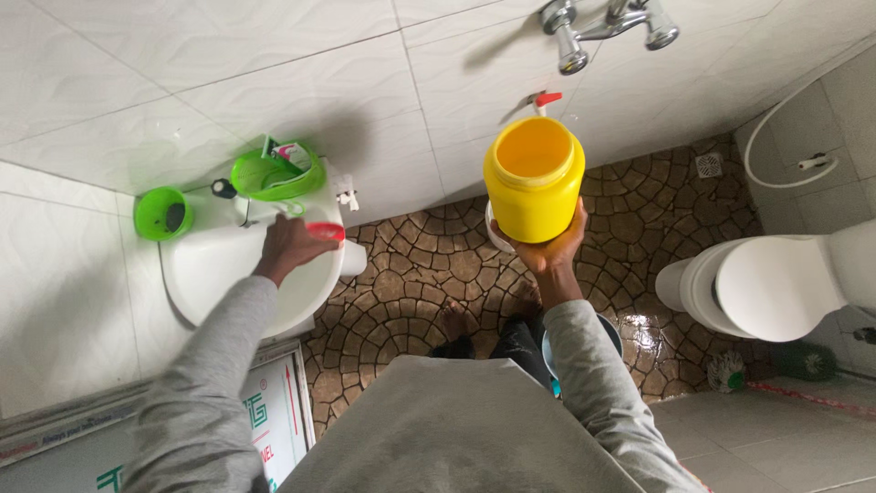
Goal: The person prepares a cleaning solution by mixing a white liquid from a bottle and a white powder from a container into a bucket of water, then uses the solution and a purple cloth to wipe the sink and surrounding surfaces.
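Looking straight down into a small tiled bathroom. A white sink sits at the left wall, with a green basket of toiletries on its back edge and a small green cup fixed to the wall just beside it. Up top, a chrome tap juts from the wall, and a white toilet with its lid down fills the right side. A green toilet brush lies on the floor near its base. The floor is brown stone-pattern tile.

The right hand holds a yellow jar up in the middle of the room, fingers cupped under its base and wrapped around the lower wall. The jar stands upright, long axis vertical, open mouth facing the camera, no lid on it. Nothing blocks it.

The left hand reaches over the sink, fingers closed on a small red thing just above the basin; what that is, I cannot tell.
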